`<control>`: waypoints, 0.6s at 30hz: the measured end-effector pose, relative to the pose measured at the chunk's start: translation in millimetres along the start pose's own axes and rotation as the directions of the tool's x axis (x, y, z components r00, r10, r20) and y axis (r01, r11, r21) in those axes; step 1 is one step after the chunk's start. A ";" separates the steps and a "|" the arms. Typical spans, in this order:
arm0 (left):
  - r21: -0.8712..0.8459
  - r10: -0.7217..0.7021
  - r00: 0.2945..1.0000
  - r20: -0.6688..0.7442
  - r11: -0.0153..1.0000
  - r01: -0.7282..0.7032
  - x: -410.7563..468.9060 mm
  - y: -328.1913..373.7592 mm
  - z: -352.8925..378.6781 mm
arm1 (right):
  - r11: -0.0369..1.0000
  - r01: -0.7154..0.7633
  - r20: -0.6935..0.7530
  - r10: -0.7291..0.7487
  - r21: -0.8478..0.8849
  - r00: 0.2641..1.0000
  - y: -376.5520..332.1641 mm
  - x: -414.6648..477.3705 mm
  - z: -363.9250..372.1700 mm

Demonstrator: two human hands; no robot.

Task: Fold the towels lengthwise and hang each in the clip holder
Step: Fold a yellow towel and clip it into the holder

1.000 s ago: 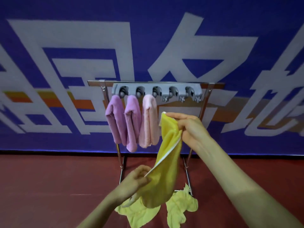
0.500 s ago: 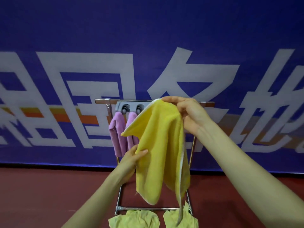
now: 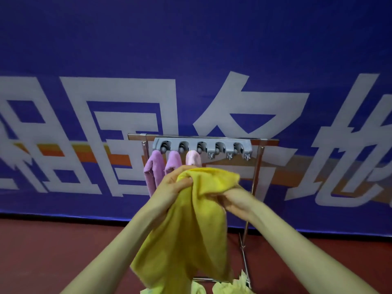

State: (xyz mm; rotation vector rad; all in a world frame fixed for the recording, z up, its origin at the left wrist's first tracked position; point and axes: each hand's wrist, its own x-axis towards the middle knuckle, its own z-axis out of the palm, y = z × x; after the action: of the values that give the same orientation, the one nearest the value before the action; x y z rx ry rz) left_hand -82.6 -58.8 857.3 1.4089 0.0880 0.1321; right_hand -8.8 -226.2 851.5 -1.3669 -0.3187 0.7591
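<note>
Okay, yellow towel (image 3: 191, 219) is held up in front of the rack (image 3: 257, 166), just below the clip holder (image 3: 202, 146), its long tail hanging down toward the floor. Left hand (image 3: 171, 185) has its fingers curled round the bunched top of the cloth. Right hand (image 3: 235, 200) is at the other side of the top edge, but the cloth drapes over its fingers, so I cannot tell whether they pinch or just support.

Step in hand is probably the lengthwise fold. To do it well: bring the two long edges together evenly, smooth the bunching at the top, and keep one narrow doubled end to push into the fourth clip (image 3: 219, 147), which looks free. Lift enough that the tail doesn't snag the rack.

Hard to see: the purple towels (image 3: 153, 166) and pink towel (image 3: 193, 159) are partly covered by the hands. More pale towels (image 3: 224, 288) at the bottom are cut off, count unclear. Whether the fold is aligned is hidden in the drape.
</note>
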 end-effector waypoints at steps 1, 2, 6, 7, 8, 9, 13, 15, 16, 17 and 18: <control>0.029 -0.005 1.000 -0.006 1.000 0.005 0.1 -0.2 2.0 | 0.999 0.021 -0.005 -0.021 0.027 1.000 4.3 0.7 1.3; 0.055 -0.013 1.000 -0.016 0.998 0.013 0.4 -0.4 3.7 | 0.999 0.041 -0.023 -0.040 0.027 0.999 5.9 0.2 2.3; 0.144 -0.038 0.997 -0.069 0.988 0.048 1.6 -0.4 5.3 | 0.997 0.080 -0.107 -0.077 0.019 0.991 3.8 4.0 0.5; 0.157 -0.038 0.996 -0.074 0.986 0.050 2.2 -0.6 4.9 | 0.996 0.079 -0.138 -0.072 0.046 0.988 3.2 5.4 -0.3; 0.168 -0.038 0.996 -0.076 0.985 0.050 2.7 0.0 5.5 | 0.995 0.083 -0.151 -0.073 0.064 0.986 1.9 5.4 -0.6; 0.182 -0.038 0.996 -0.075 0.982 0.051 3.4 0.4 6.1 | 0.994 0.085 -0.149 -0.074 0.069 0.986 1.4 5.0 -1.3; 0.211 -0.030 0.998 -0.061 0.977 0.042 6.6 -4.7 11.4 | 0.993 0.109 -0.164 -0.102 0.034 0.981 -1.1 -1.1 -3.7; 0.252 -0.026 0.998 -0.053 0.967 0.039 7.3 -7.9 14.0 | 0.990 0.144 -0.243 -0.140 0.001 0.960 -3.4 -3.0 -6.2; 0.299 -0.018 0.998 -0.052 0.954 0.033 8.0 -10.2 14.5 | 0.987 0.162 -0.282 -0.157 -0.008 0.947 -5.1 -3.2 -7.9; 0.358 -0.009 0.999 -0.048 0.933 0.026 8.1 -12.1 13.8 | 0.985 0.174 -0.318 -0.167 -0.006 0.933 -6.5 -2.0 -10.5; 0.422 -0.004 0.999 -0.038 0.906 0.019 8.2 -13.7 12.0 | 0.984 0.179 -0.345 -0.167 0.004 0.924 -8.1 -0.6 -14.0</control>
State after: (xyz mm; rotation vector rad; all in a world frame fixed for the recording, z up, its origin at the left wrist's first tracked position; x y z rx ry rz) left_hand -72.3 -71.6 845.8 1.8410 0.1623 0.1332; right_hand 1.8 -237.3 856.4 -1.3886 -0.1449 0.3670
